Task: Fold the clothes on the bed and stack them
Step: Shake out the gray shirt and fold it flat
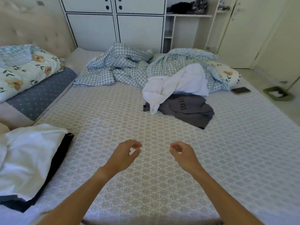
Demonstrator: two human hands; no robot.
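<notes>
The white garment [177, 85] lies crumpled at the far right of the bed [113, 111], draped partly over the grey garment [190, 109], which sprawls unfolded just nearer. Near left sits a stack [29, 158], a white piece on top of a dark one, looking already folded. Both hands hover over the bare middle of the mattress: the left hand [125, 155] and the right hand [182, 154] each have fingers loosely curled, holding nothing, well short of the pile. The next step, by my read, is a reach for the white garment on top: take it by the shoulders or hem corners, lift it clear of the grey one, shake it flat onto the open patch in front. Behind the pile a checked duvet [123, 67] lies bunched, and a phone [240, 90] rests at the far right edge.
</notes>
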